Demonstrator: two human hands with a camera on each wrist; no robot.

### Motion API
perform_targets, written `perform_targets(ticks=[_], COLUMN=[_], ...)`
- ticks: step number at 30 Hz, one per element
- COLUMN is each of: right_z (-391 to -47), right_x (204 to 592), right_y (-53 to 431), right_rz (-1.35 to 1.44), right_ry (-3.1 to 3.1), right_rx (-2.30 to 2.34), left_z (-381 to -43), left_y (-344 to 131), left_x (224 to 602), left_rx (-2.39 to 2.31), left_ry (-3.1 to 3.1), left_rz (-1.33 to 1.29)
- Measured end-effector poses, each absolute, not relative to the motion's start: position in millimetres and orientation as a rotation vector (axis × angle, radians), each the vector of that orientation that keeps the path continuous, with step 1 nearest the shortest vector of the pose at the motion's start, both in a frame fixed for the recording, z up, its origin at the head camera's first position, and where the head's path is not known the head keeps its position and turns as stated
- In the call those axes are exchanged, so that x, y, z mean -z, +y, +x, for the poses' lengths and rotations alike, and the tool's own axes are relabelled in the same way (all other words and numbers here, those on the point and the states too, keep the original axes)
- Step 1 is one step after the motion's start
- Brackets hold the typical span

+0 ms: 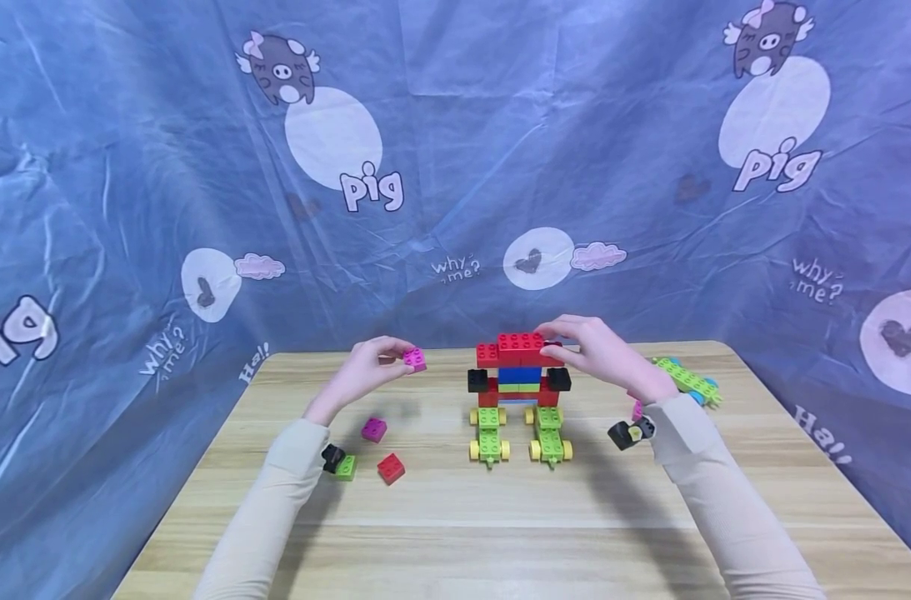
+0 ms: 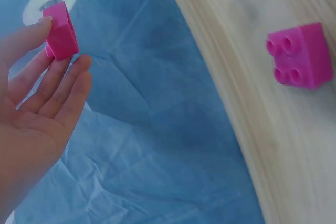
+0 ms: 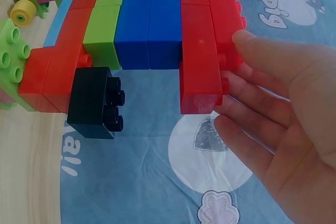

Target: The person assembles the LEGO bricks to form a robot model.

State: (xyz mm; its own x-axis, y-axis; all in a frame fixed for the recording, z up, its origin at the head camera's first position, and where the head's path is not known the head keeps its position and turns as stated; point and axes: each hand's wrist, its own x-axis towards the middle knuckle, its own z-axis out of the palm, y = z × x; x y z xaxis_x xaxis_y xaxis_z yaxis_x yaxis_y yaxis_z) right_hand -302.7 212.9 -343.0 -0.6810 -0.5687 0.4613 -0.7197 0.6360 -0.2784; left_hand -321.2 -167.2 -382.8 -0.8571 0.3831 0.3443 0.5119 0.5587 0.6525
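Between thumb and fingers, my left hand (image 1: 368,367) pinches a pink toy brick (image 1: 415,360), held above the table. In the left wrist view this pink brick (image 2: 62,32) stands tilted at the fingertips. My right hand (image 1: 601,354) holds the right end of the top red brick (image 1: 520,343), thumb on the near side; the fingers are partly hidden behind. That brick tops a built figure of red, blue (image 3: 139,24), lime and black bricks (image 3: 89,103). It stands on two lime wheeled bases (image 1: 488,440) with yellow wheels.
Left on the table lie another pink brick (image 1: 374,430), a red brick (image 1: 391,468), and a lime brick (image 1: 346,467) beside a black piece (image 1: 332,457). Near the right forearm are black pieces (image 1: 622,435) and a lime wheeled base (image 1: 688,381). A blue cloth hangs behind.
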Motion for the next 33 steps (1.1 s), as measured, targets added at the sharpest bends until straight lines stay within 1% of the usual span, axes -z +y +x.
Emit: perform_targets(ticks=[19,33], right_z=[-301,-302], right_x=[342,343], right_y=[213,213], right_rz=[1.031,1.024], right_ry=[-2.531,-2.54], right_rx=[-0.646,-0.65], left_z=[-314,-318], left_y=[-130,-105], left_x=[359,355], left_rx=[1.284,1.328], left_ry=[-2.504,-2.474], left_rz=[-0.884,-0.963])
